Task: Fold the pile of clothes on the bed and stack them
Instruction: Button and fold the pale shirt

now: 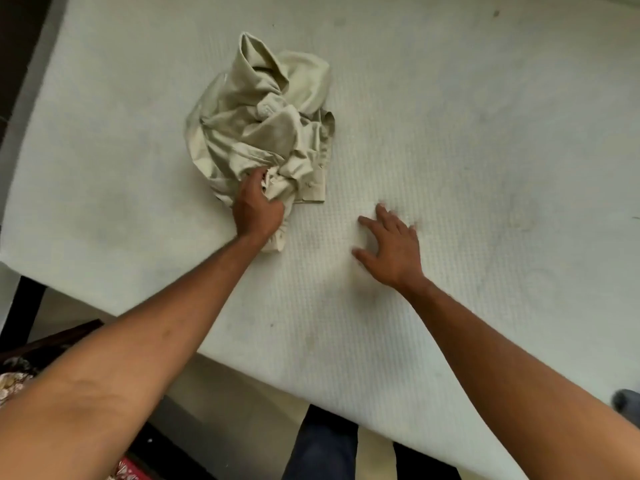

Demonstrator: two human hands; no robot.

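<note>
A crumpled pile of pale beige clothes [263,119] lies on the white mattress [467,140], left of centre. My left hand [256,206] grips the near edge of the pile, with bunched cloth under the palm and fingers. Spread above bare mattress to the right of the pile, my right hand [391,247] has straight fingers and holds nothing. It is slightly blurred.
The mattress's near edge [311,393] runs diagonally from the left side down to the bottom right. Below it are my dark trouser legs [322,445], a dark frame [27,303] at the left and patterned cloth [10,386] at the bottom left.
</note>
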